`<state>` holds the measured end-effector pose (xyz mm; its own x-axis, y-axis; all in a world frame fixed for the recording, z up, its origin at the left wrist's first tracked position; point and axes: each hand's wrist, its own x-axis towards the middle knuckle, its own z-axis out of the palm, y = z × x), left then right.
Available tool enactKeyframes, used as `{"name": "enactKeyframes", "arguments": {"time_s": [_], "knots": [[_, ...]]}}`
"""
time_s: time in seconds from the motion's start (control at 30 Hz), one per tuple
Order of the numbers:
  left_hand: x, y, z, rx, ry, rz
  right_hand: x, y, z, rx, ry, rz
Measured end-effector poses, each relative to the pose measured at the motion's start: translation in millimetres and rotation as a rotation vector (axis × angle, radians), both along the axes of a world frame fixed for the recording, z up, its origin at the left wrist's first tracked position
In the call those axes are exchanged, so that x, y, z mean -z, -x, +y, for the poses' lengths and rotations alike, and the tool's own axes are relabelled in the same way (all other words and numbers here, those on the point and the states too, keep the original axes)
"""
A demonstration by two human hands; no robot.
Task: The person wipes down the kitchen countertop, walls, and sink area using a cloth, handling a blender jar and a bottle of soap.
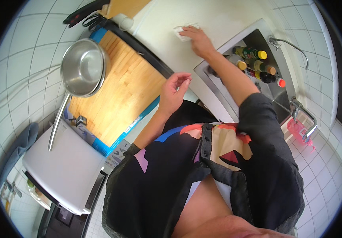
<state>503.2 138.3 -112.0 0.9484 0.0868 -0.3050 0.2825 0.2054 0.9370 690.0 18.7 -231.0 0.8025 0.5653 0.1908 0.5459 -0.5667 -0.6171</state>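
Observation:
My right hand [200,41] lies flat on a crumpled white cloth or paper towel [179,33], pressing it against the pale countertop [162,26]. Its fingers are spread over the far side of the wad. Closer to my body, my left hand [173,92] hovers with loosely curled fingers and nothing in them. A gap shows between its thumb and fingertips. The hand is near the right corner of a wooden board [123,80].
A steel saucepan [83,68] sits at the board's left edge, its handle over a white appliance [63,166]. Several bottles [255,67] lie in the steel sink [281,98], under my right forearm. Taps [297,107] and a pink soap bottle [297,131] stand at right.

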Motion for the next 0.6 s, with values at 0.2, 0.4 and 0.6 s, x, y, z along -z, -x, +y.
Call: {"name": "enactKeyframes", "arguments": {"time_s": [0.2,0.4,0.6], "knots": [[-4.0,10.2,19.2,0.019,-0.062,0.055,-8.6,-98.3,45.3,0.1,-0.097,-0.111],[6.0,12.1,34.4,0.014,0.001,0.04,15.3,18.7,84.1,-0.008,-0.011,-0.078],[-7.4,-9.8,43.6,0.073,0.055,-0.006,-14.8,41.3,-13.2,0.387,-0.002,-0.071]]}}
